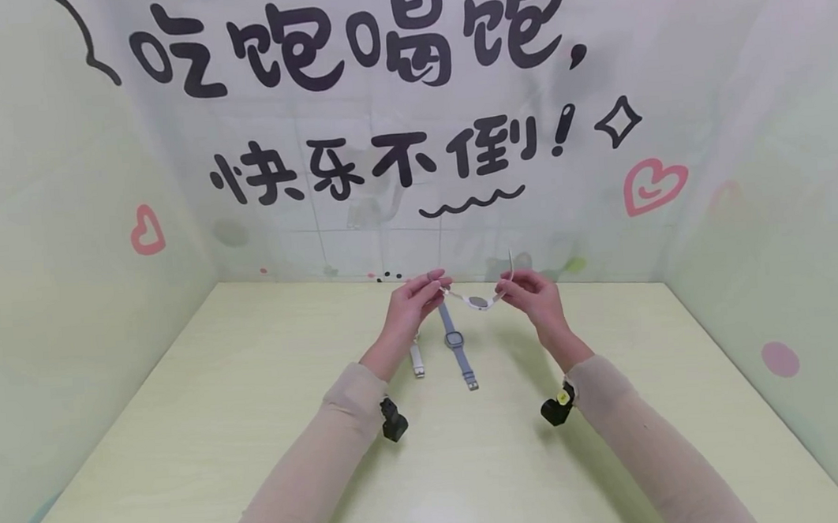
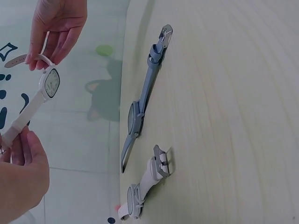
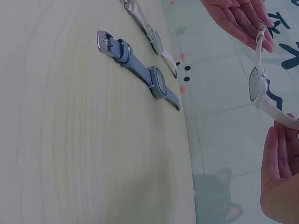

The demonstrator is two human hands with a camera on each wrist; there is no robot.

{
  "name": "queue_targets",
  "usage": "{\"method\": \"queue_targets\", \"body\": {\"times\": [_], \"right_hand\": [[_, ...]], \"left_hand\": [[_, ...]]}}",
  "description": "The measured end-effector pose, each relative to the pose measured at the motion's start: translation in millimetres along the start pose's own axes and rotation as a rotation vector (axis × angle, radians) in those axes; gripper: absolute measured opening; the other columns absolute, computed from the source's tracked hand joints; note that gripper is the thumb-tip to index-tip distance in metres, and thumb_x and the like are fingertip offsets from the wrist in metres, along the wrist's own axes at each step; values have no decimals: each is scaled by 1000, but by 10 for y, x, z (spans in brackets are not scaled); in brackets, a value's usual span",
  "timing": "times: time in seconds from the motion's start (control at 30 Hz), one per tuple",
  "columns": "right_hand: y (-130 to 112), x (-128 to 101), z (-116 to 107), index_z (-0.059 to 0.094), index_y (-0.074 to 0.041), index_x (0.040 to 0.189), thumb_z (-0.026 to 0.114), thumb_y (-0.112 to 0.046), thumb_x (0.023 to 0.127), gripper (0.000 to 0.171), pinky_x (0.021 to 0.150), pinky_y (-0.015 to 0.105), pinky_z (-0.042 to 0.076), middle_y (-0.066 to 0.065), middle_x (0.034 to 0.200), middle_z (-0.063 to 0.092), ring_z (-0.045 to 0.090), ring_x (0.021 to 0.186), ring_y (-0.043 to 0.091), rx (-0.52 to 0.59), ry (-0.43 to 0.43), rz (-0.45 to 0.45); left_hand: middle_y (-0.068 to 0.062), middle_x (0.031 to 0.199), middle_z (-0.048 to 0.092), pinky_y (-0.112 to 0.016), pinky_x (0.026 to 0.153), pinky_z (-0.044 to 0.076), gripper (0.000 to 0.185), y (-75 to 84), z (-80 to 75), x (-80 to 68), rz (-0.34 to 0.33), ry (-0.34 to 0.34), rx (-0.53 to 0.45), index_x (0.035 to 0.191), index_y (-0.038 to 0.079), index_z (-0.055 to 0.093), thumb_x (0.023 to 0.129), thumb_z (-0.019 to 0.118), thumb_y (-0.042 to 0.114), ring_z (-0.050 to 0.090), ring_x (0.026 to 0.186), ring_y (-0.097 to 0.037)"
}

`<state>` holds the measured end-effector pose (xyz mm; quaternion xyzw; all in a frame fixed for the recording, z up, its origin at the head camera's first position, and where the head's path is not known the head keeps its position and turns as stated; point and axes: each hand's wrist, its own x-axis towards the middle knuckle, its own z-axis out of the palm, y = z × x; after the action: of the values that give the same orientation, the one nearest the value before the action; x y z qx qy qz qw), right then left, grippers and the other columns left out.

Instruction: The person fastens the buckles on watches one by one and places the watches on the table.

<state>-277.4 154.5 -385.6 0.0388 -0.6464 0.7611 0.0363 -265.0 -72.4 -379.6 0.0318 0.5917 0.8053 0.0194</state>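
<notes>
Above the far middle of the table I hold a white watch (image 1: 478,300) stretched out between both hands. My left hand (image 1: 440,286) pinches one strap end and my right hand (image 1: 506,290) pinches the other, whose tip sticks upward. The left wrist view shows the round dial of the white watch (image 2: 49,83) with my left hand (image 2: 16,140) at the lower strap and my right hand (image 2: 39,58) at the upper one. In the right wrist view the held watch (image 3: 256,84) hangs between my left hand (image 3: 261,39) and my right hand (image 3: 285,128).
Two more watches lie flat on the pale wooden table (image 1: 257,428) below my hands: a blue-grey watch (image 1: 456,343) with a metal buckle, and a second white watch (image 1: 417,361) partly hidden by my left wrist. Printed walls (image 1: 69,232) close in the back and both sides.
</notes>
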Motion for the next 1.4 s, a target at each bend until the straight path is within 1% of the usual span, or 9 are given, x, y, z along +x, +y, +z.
{"method": "queue_targets", "body": {"times": [0.17, 0.3, 0.43, 0.53, 0.73, 0.8, 0.97, 1.17, 1.4], "right_hand": [[-23, -17, -10, 65, 3, 109, 71, -6, 92, 20, 81, 18, 59, -12, 83, 73, 70, 81, 2, -113, -34, -30], [-51, -32, -8, 64, 5, 110, 71, -8, 91, 25, 81, 18, 59, -15, 83, 72, 69, 80, 0, -202, -61, -51], [-71, -36, 4, 62, 9, 112, 71, -8, 92, 28, 82, 19, 59, -18, 84, 70, 68, 81, 0, -271, -101, -68], [-91, -28, 14, 61, 12, 114, 70, -7, 92, 31, 82, 19, 59, -14, 89, 71, 68, 82, 0, -321, -126, -84], [-161, 8, 76, 65, 9, 112, 71, -11, 92, 30, 81, 15, 57, 19, 111, 73, 67, 83, -4, -430, -148, -137], [-186, -4, 102, 66, 8, 110, 72, -12, 91, 28, 78, 14, 56, 24, 113, 71, 67, 81, -4, -469, -146, -155], [-193, -97, 139, 70, 3, 104, 75, -13, 89, 23, 72, 16, 52, 22, 103, 74, 65, 77, 1, -590, -149, -179], [-174, -158, 146, 72, 1, 103, 75, -15, 89, 21, 74, 21, 54, 19, 99, 76, 70, 82, 15, -684, -171, -193], [-226, -135, 186, 72, -1, 102, 76, -14, 89, 19, 71, 24, 53, 17, 97, 76, 70, 84, 24, -748, -203, -207]], "left_hand": [[-15, 128, 68, -24, 99, 54, 32, 19, -7, -13, 0, -4, 23, 132, 4, 62, 101, 57, 11, 68, 109, -11], [-17, 128, 67, -25, 101, 53, 33, 12, -14, -14, 5, -3, 34, 134, 6, 61, 102, 55, 11, 67, 113, -15], [-17, 127, 67, -27, 103, 53, 34, 6, -21, -9, -1, 0, 27, 135, 8, 60, 102, 55, 10, 68, 109, -12], [-17, 126, 68, -31, 106, 51, 35, 25, -22, -6, -3, -9, 29, 136, 8, 59, 102, 55, 10, 68, 104, -9], [-16, 123, 69, -35, 109, 49, 35, 101, -40, 24, 25, -18, 60, 136, 9, 59, 101, 55, 10, 67, 100, -6], [-17, 125, 68, -34, 109, 49, 36, 114, -43, 28, 32, -25, 63, 136, 8, 59, 101, 56, 9, 68, 102, -7], [-20, 127, 67, -34, 108, 49, 37, 77, -51, -6, 9, -30, 80, 137, 6, 58, 100, 56, 7, 68, 108, -12], [-20, 127, 67, -29, 105, 51, 35, 16, -59, -44, 1, -31, 126, 135, 7, 60, 100, 57, 7, 67, 115, -18], [-19, 126, 67, -25, 101, 53, 35, 40, -73, -52, 21, -36, 138, 135, 6, 60, 100, 57, 7, 68, 107, -10]]}}
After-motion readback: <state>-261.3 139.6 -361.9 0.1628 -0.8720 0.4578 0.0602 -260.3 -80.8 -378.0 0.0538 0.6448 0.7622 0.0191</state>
